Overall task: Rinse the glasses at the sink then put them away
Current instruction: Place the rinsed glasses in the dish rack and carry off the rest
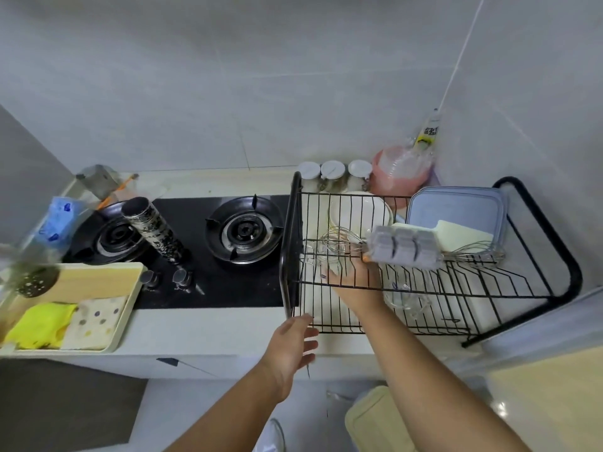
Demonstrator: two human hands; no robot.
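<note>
Glass (321, 256) – clear and hard to make out behind the black wires – sits in the lower tier of the dish rack (290, 243), at its left end. The right grip (354, 282) reaches in under the upper tier and holds it, with the fingers curled round the near side and the thumb up by the wire shelf. A second glass (404, 298) lies on its side in the same tier, just to the right of that wrist. The left grip (293, 347) hangs at the rack's front left corner with its fingers loose and spread, holding nothing; I cannot tell whether the fingertips touch the frame.

On the upper tier a wire whisk (339, 239) lies across the bars beside a grey moulded tray (404, 247). A white bowl (359, 210) stands behind them, and a grey-blue lidded box (456, 207) sits to the right. Three white-capped jars (332, 172) and a stack of pink bowls (401, 174) stand against the wall behind the rack.

Left of the rack, on the pale desk (195, 331), is a black two-burner hob (212, 249) with a patterned canister (153, 230) standing between the burners. Further left is a cream tray (125, 321) that holds a yellow cloth (42, 324) and a spotted cloth (98, 318) side by side.
</note>
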